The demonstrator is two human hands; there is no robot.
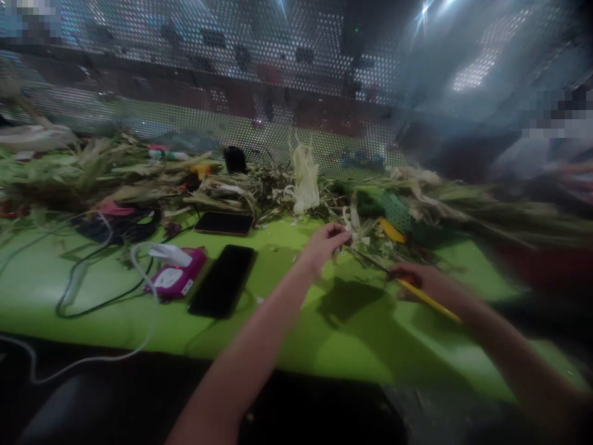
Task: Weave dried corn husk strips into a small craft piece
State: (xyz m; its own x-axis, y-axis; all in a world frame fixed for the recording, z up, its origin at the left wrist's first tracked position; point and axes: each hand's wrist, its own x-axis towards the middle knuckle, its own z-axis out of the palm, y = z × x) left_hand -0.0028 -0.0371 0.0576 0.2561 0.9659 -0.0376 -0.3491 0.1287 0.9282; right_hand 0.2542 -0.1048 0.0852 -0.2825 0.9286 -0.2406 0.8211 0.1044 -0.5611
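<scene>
My left hand (328,242) is closed in a pinch above the green tabletop. A pale strip of dried husk (352,219) rises just beyond its fingertips and seems to be caught in them, though blur hides the exact grip. My right hand (414,279) is wrapped around a thin tool with a yellow handle (433,300) and a slim dark shaft. The shaft points left, and its tip reaches my left fingertips. Behind them stands a pale figure-like bundle of husk (306,179). The tool's exact kind cannot be made out.
Two dark phones, one nearer (223,281) and one farther (224,223), lie left of my arm. Beside them is a purple power box (178,275) with a white plug and trailing cables. Dried husks (69,170) line the back, with a green perforated basket (396,207) at right.
</scene>
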